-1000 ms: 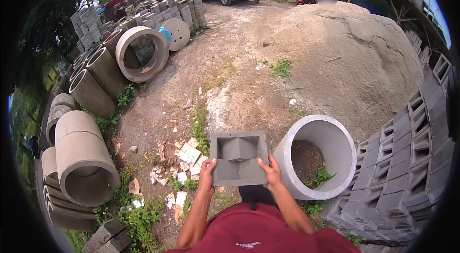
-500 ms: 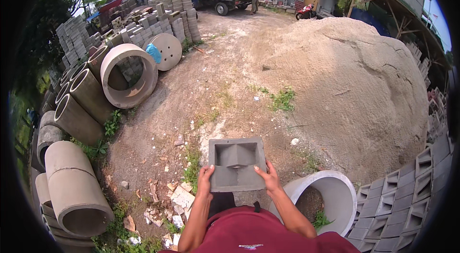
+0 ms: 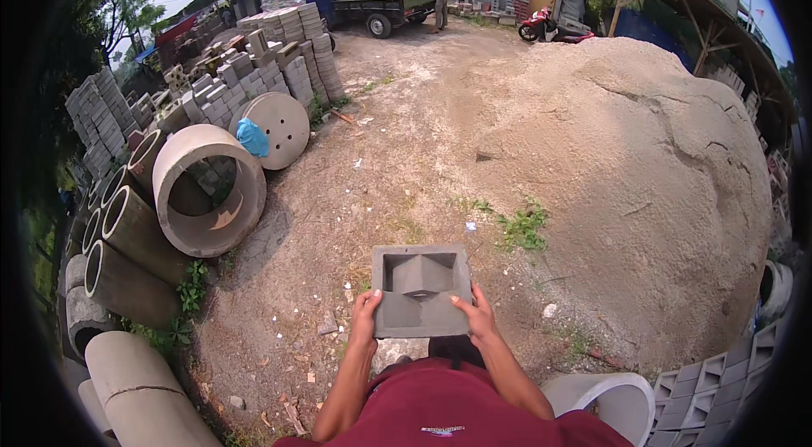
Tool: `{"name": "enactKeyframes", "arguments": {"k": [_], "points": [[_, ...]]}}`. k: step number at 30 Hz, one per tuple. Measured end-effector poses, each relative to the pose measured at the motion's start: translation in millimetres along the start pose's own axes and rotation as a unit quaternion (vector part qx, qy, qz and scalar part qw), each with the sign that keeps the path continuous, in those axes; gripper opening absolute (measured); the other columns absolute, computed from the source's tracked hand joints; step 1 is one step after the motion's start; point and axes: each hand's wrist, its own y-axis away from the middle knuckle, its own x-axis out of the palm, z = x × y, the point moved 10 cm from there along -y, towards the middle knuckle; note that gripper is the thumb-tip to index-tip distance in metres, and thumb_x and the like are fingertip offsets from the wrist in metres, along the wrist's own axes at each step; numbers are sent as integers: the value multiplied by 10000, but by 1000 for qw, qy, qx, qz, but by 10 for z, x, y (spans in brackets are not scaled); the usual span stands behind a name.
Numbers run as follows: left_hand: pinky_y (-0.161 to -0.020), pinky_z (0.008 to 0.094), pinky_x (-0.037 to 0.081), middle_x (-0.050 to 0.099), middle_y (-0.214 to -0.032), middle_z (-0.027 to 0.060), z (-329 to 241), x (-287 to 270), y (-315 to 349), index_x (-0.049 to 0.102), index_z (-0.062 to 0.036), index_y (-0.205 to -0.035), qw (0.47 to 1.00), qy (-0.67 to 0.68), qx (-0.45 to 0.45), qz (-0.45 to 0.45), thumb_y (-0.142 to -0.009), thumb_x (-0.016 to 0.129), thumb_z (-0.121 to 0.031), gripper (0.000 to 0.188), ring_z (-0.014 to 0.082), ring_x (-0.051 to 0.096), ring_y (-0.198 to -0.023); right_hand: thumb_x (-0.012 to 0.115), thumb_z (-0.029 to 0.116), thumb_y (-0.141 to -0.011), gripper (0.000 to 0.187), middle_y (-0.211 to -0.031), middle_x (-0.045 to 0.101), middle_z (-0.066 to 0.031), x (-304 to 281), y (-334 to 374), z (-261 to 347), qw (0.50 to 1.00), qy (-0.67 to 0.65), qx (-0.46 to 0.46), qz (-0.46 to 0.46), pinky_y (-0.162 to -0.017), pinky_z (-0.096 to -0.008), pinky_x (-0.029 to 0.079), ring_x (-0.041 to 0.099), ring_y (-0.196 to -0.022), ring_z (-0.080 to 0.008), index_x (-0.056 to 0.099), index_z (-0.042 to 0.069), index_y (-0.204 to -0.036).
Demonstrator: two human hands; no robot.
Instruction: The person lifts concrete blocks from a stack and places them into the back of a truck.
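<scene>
We are grasping a grey block [image 3: 420, 312] between our left hand [image 3: 364, 319] and right hand [image 3: 480, 318]. Lifting is looking done; we are not yet setting it down. Beyond our grip, a sand pile [image 3: 626, 159] is rising rightward; a truck [image 3: 370, 5] is standing farther off.
</scene>
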Motion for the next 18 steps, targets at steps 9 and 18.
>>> {"name": "enactKeyframes", "arguments": {"k": [9,18], "points": [[-805,331,461,608,-989,78,-821,826,-2606,556,-71,-1134,1000,-4,17,-25,-870,681,-329,390,172,568,-905,704,104,-817,668,-1221,569,-158,395,-2873,522,1000,0,-2,19,-924,-356,480,579,-1090,-241,384,22,-1398],[-787,354,488,607,-959,66,-1781,1963,-5037,560,-79,-1086,998,34,25,-36,-870,677,-319,343,180,591,-891,693,78,-819,742,-1252,560,-158,814,-5656,1577,997,47,0,55,-920,-348,481,575,-1108,-235,310,0,-1450]]}}
